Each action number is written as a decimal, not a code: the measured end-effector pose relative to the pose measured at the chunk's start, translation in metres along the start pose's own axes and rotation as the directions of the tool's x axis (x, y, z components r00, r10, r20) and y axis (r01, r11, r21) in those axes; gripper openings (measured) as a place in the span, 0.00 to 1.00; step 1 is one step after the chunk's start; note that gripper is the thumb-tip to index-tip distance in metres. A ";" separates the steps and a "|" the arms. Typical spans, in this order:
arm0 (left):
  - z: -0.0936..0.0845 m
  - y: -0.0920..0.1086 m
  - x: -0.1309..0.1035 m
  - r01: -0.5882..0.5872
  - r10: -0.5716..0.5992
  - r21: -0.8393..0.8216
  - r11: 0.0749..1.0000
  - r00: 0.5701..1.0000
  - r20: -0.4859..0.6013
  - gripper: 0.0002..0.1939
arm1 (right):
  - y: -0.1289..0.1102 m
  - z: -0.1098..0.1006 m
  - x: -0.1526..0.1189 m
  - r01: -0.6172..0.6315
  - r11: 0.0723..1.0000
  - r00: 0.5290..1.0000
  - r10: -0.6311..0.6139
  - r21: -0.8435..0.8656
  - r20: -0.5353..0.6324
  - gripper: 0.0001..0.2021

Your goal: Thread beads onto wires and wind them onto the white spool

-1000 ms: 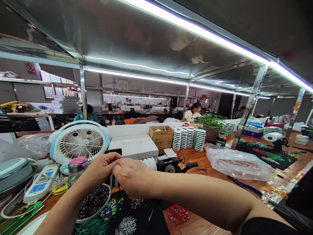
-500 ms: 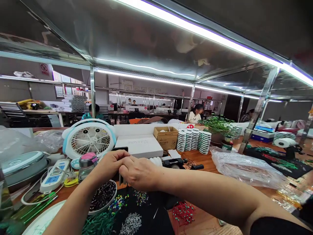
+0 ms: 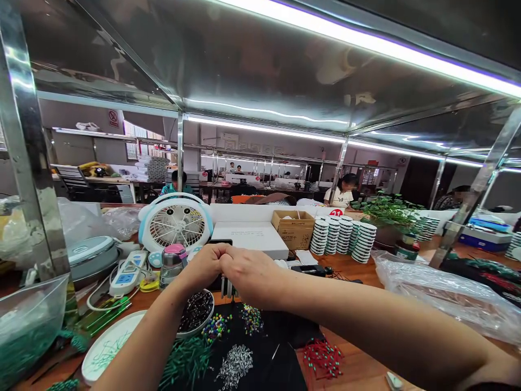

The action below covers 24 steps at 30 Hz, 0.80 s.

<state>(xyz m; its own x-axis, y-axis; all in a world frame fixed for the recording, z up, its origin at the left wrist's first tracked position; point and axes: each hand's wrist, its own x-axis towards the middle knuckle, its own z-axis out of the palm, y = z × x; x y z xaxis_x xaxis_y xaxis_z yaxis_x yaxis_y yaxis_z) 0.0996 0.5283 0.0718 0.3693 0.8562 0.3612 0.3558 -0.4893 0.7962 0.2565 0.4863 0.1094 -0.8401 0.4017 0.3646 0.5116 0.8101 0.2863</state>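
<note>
My left hand (image 3: pixel 207 265) and my right hand (image 3: pixel 253 278) meet above the work surface, closed, fingertips pressed together. What they pinch, if anything, is hidden behind the fingers. Below them lies a black mat (image 3: pixel 287 347) with small multicoloured beads (image 3: pixel 216 327), a heap of silvery metal pieces (image 3: pixel 236 365) and a thin needle-like pin (image 3: pixel 275 352). Left of the mat's middle stands a white-rimmed bowl (image 3: pixel 212 310) of dark small pieces, with a pile of green strands (image 3: pixel 185 359) in front of it. Red strands with green tips (image 3: pixel 322 358) lie at the mat's right edge.
A fan (image 3: pixel 176 224), a pink-lidded bottle (image 3: pixel 173 266) and a power strip (image 3: pixel 129 271) stand at the left. Behind are a flat white box (image 3: pixel 248 236), a carton (image 3: pixel 293 228) and stacked spools (image 3: pixel 344 236). Clear plastic (image 3: pixel 431 288) lies right; metal posts (image 3: pixel 40 136) hold a low shelf.
The camera view has turned left, so the bench and its things sit further right in the picture. My hands stay pressed together, closed as before.
</note>
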 end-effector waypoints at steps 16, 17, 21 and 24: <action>0.001 -0.014 0.004 0.109 -0.114 -0.167 0.980 0.993 -0.018 0.06 | -0.006 0.033 0.003 0.073 0.983 0.989 -0.093 -0.168 -0.115 0.09; 0.001 -0.015 0.004 0.112 -0.116 -0.174 0.978 0.993 -0.017 0.06 | -0.005 0.035 0.003 0.080 0.980 0.985 -0.106 -0.184 -0.134 0.09; 0.001 -0.018 0.004 0.112 -0.119 -0.188 0.976 0.993 -0.026 0.06 | -0.002 0.040 0.003 0.112 0.964 0.973 -0.156 -0.243 -0.169 0.09; 0.001 -0.019 0.004 0.107 -0.112 -0.184 0.977 0.993 -0.021 0.06 | -0.003 0.043 0.004 0.110 0.952 0.970 -0.165 -0.284 -0.177 0.09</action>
<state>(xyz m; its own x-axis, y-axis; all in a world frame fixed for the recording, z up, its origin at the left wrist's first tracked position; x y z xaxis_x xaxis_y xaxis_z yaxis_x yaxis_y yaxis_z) 0.0954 0.5410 0.0576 0.3093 0.9090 0.2794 0.2292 -0.3563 0.9058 0.2440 0.5037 0.0720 -0.8677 0.1800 0.4634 0.4458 0.6943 0.5650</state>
